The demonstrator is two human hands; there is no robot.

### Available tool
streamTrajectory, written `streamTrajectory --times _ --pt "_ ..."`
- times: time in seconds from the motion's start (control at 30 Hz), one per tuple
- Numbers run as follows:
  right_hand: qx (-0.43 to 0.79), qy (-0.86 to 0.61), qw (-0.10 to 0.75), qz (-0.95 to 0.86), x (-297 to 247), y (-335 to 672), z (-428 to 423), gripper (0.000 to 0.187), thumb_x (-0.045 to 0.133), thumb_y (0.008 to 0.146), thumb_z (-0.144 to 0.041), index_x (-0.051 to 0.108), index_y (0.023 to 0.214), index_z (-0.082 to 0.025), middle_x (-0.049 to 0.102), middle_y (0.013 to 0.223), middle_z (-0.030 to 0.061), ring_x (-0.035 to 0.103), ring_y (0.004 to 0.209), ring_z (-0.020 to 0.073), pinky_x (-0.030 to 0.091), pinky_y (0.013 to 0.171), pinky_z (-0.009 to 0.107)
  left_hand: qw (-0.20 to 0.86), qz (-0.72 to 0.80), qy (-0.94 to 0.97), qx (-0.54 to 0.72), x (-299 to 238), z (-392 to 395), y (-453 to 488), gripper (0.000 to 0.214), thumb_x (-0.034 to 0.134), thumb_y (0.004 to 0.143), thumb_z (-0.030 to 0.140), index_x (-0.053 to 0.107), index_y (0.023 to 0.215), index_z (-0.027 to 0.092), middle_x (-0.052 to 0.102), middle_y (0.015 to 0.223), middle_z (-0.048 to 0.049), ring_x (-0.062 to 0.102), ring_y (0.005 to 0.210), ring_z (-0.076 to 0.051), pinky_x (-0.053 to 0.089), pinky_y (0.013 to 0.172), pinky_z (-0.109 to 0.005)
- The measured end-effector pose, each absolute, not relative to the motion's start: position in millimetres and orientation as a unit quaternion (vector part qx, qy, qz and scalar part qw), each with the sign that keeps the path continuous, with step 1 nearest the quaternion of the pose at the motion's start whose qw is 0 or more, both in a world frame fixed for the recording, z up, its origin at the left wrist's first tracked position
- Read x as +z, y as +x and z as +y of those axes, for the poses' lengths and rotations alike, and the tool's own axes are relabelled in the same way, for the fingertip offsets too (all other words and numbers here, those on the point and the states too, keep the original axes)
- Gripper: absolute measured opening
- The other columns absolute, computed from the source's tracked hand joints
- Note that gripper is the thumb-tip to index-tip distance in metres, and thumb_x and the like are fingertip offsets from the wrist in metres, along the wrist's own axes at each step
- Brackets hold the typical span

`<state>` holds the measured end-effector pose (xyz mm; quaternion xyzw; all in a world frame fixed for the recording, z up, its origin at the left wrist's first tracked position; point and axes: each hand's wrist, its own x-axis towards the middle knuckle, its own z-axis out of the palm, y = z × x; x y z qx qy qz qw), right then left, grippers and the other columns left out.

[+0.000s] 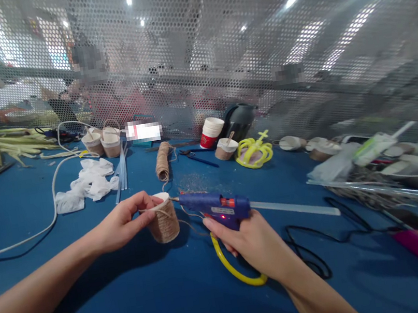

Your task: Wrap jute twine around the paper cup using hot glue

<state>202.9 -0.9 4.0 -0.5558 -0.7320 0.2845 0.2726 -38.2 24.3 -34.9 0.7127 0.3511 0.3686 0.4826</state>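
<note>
My left hand pinches the rim of a paper cup wrapped in brown twine, its white lip showing. Gripped in my right hand is a blue hot glue gun with a red light lit. Its nozzle touches or almost touches the cup's upper edge. A clear glue stick sticks out of the gun's back. From the cup, loose twine trails toward a twine roll behind it. Below my right hand a yellow loop shows; the hand hides the rest of it.
White cloth scraps and spare glue sticks lie left of the roll. Pliers, a red-and-white cup stack and a yellow crown stand behind. A black cord curls at right, near a cluttered pile. Mesh backs the table.
</note>
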Motion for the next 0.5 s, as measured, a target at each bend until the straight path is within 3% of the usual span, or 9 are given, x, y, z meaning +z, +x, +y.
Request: streamTrajectory --times 0.3,0.5 --pt "0.261 -0.555 0.268 -0.744 7.0 201.6 -4.1 0.021 0.052 0.08 -0.034 0.062 0.073 -0.018 0.041 0.034 -0.0077 0.045 0.035 0.013 0.043 0.049 0.027 0.485 0.351 0.712 0.366 -33.5 23.7 -39.7 0.021 0.045 0.087 0.035 0.043 0.077 0.017 0.059 0.109 -0.0114 0.05 0.111 -0.022 0.038 0.093 -0.037" --pt "0.264 -0.555 0.267 -0.742 7.7 201.9 -5.2 0.023 0.052 0.08 -0.036 0.065 0.079 -0.017 0.048 0.037 -0.0054 0.048 0.038 0.0144 0.044 0.049 0.027 0.484 0.353 0.711 0.367 -33.0 23.9 -38.5 0.023 0.046 0.086 0.038 0.043 0.076 0.017 0.06 0.108 -0.0109 0.051 0.11 -0.022 0.039 0.092 -0.036"
